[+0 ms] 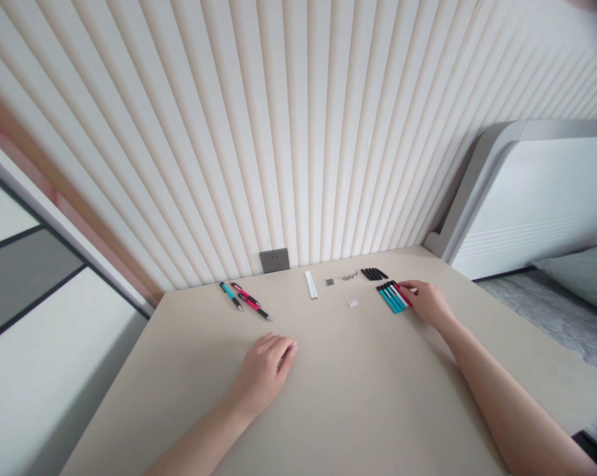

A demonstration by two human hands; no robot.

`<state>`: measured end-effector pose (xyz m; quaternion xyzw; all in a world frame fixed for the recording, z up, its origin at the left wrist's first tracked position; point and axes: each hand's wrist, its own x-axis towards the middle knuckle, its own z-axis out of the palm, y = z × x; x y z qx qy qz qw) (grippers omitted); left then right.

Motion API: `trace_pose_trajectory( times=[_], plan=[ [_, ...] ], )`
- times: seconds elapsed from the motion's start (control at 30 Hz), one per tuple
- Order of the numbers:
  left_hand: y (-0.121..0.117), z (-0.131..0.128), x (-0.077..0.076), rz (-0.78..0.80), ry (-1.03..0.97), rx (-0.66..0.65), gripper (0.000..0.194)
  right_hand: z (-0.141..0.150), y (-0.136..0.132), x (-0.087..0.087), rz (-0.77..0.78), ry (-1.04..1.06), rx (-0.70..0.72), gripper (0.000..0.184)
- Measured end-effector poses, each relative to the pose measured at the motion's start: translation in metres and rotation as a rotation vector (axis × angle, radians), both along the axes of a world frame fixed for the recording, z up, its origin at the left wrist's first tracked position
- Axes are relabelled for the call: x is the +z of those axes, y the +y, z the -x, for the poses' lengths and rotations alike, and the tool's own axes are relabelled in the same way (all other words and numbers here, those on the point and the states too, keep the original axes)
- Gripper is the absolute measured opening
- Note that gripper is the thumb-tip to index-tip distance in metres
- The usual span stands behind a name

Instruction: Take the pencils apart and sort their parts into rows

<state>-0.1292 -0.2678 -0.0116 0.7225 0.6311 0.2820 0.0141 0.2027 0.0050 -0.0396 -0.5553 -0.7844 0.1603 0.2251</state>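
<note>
My right hand reaches to a row of pen barrels at the right of the table, its fingertips pinching the red pen barrel at the row's end. Beside that lie a white pen barrel and several blue pen barrels, all with black tops. My left hand rests on the table, fingers curled in, with nothing visible in it. Beyond it lie finished-looking pens: a blue pen and two red pens with black grips and metal tips.
Small parts lie along the back of the table: white refills, tiny springs, metal tips, black grips and small white pieces. A wall socket sits behind. A bed stands at right.
</note>
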Motion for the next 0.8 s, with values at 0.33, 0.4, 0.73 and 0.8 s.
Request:
trace_pose_trajectory(
  times=[0.33, 0.4, 0.73, 0.8],
  plan=[
    [0.000, 0.001, -0.001, 0.005, -0.008, -0.002, 0.016, 0.001, -0.002, 0.002, -0.071, -0.054, 0.001, 0.034],
    [0.001, 0.001, -0.001, -0.003, -0.010, -0.011, 0.017, 0.005, -0.008, 0.010, -0.157, -0.046, -0.037, 0.033],
    [0.001, 0.003, -0.006, -0.068, 0.026, -0.077, 0.022, 0.125, -0.141, 0.026, -0.388, 0.216, 0.734, 0.026],
    [0.000, 0.001, -0.005, -0.080, 0.053, -0.081, 0.027, 0.141, -0.160, 0.025, -0.401, 0.201, 0.870, 0.024]
  ],
)
